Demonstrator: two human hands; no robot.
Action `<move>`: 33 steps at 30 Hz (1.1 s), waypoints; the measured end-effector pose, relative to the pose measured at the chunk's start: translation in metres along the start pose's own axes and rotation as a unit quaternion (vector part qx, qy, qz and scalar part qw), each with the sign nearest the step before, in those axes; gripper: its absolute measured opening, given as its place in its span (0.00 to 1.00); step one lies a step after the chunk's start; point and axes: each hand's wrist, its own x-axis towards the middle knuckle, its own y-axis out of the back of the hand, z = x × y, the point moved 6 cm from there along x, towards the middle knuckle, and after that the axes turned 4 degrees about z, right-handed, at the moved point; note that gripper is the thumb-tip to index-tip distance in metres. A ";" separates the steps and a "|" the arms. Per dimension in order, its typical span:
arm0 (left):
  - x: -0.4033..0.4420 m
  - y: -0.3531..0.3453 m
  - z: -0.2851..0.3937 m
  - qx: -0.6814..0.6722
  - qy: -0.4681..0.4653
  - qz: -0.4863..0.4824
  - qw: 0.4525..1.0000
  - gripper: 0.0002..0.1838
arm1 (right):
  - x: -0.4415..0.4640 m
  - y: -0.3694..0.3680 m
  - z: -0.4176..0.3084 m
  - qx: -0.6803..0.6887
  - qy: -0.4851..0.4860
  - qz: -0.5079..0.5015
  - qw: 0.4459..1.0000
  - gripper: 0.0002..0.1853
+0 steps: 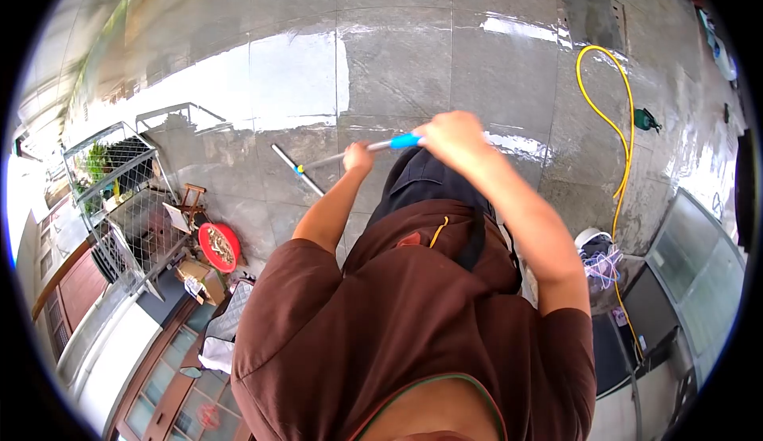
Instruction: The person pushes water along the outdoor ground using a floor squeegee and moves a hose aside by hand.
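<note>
A floor squeegee (297, 169) with a long, thin grey pole runs across in front of my body, its blade on the wet tiled floor (397, 59) at the left. My left hand (358, 156) is closed round the pole's middle. Farther up, my right hand (455, 140) grips the pole's end, just beside its blue handle section. The right hand is slightly blurred, and its fingers partly hide the pole's end.
A yellow hose (628, 147) curves along the floor at the right, near a small green object (646, 120). At the left stand a wire-mesh rack (131, 174), a red basin (218, 248) and a cardboard box (208, 280). Glass panels (695, 266) stand at the lower right.
</note>
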 end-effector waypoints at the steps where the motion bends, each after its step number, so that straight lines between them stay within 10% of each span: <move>1: 0.005 0.007 0.040 -0.009 0.004 -0.002 1.000 0.13 | -0.012 0.029 0.021 -0.002 -0.041 -0.018 0.999 0.10; 9: 0.010 0.085 0.385 -0.210 -0.272 0.153 0.926 0.04 | -0.182 0.227 0.107 -0.098 -0.296 0.179 0.933 0.11; 14: -0.001 0.062 0.506 -0.264 -0.411 0.126 0.863 0.03 | -0.260 0.220 0.098 -0.143 -0.398 0.158 0.892 0.15; 21: -0.099 -0.032 0.570 -0.082 -0.591 -0.105 0.795 0.07 | -0.374 0.153 0.065 0.010 -0.564 0.236 0.791 0.15; 29: -0.256 -0.074 0.581 0.039 -0.757 -0.348 0.552 0.15 | -0.506 0.142 0.014 0.234 -0.707 0.263 0.614 0.17; 33: -0.230 -0.083 0.620 0.065 -0.770 -0.327 0.545 0.14 | -0.515 0.142 0.062 0.191 -0.660 0.304 0.660 0.15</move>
